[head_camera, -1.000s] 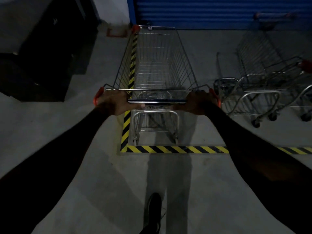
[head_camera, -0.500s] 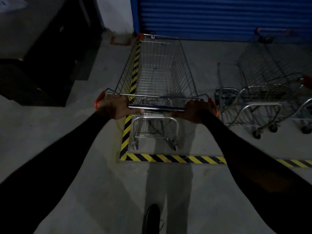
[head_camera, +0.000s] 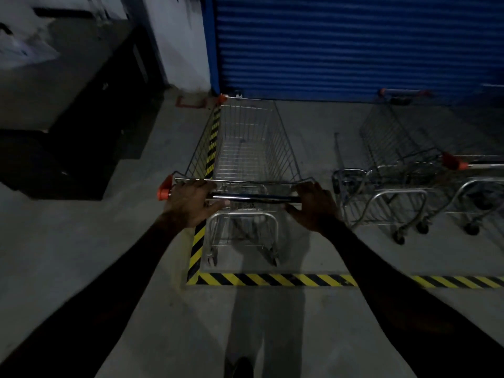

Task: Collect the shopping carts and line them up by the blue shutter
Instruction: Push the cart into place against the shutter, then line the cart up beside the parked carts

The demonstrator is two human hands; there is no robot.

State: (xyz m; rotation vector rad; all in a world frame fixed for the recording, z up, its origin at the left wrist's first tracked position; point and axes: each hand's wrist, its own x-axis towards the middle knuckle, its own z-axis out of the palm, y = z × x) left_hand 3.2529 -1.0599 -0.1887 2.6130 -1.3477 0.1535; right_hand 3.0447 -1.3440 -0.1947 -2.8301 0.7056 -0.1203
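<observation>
A wire shopping cart point(head_camera: 245, 148) with orange corner caps stands inside the yellow-black taped bay, its nose close to the blue shutter point(head_camera: 341, 45). My left hand point(head_camera: 191, 204) lies over the left end of the cart's handle bar point(head_camera: 253, 197), fingers stretched forward to the basket rim and thumb under the bar. My right hand point(head_camera: 313, 207) lies the same way over the right end. Neither hand looks tightly curled round the bar. Two more carts point(head_camera: 395, 159) are parked to the right, by the shutter.
Hazard tape point(head_camera: 272, 279) marks the bay's near edge and left side on the concrete floor. A dark cabinet or counter point(head_camera: 68, 148) fills the left. A white wall section point(head_camera: 180, 39) adjoins the shutter. My shoe point(head_camera: 240, 366) shows at the bottom.
The cart has rolled forward into the taped bay toward the shutter. Both hands, first clenched round the handle, now have their fingers stretched out over it.
</observation>
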